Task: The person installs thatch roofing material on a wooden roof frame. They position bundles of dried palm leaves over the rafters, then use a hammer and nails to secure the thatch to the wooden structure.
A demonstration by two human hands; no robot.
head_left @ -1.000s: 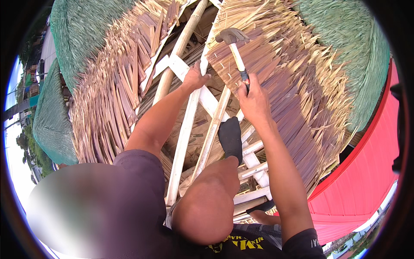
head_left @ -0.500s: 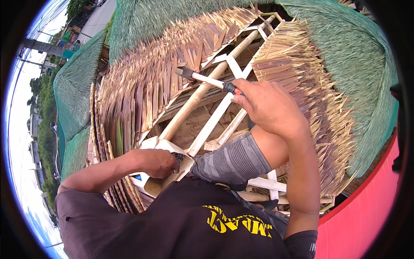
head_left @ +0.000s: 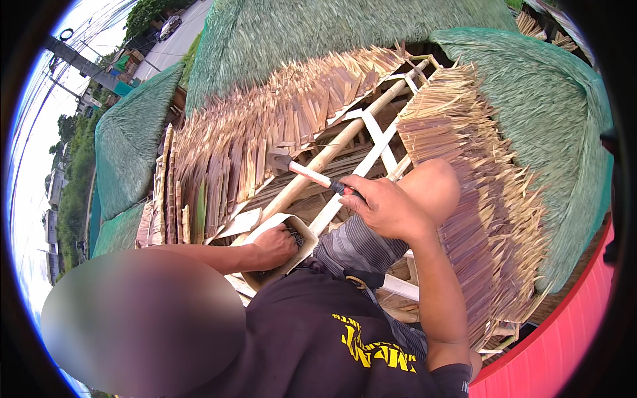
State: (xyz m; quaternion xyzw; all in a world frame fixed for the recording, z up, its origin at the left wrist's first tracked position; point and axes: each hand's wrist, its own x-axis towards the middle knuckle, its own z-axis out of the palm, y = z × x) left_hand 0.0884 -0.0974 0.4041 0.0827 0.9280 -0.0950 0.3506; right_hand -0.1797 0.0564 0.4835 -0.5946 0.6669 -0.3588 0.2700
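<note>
Left hand [head_left: 275, 247] moves from white slat [head_left: 373, 129] to inside box's [head_left: 308, 243] upper edge; fingertips hidden, grip unclear. Right hand [head_left: 388, 207] still wraps hammer [head_left: 310, 175]. Hands apart.

outdoor, street-side work site on thatched rooftop. round pale rafter [head_left: 332, 149] bare in gap of roofing; beside rafter, white battens [head_left: 358, 175] exposed. hammer [head_left: 310, 174] held across rafter. either side of rafter, dry brown thatch [head_left: 245, 139]; beyond rafter, green thatched slope [head_left: 345, 33]. far right of rafter, red ribbed sheeting [head_left: 557, 341]. far left of rafter, road [head_left: 178, 43] with car [head_left: 170, 27], utility post [head_left: 83, 63], greenery [head_left: 78, 172], bright sky [head_left: 33, 166].
</note>
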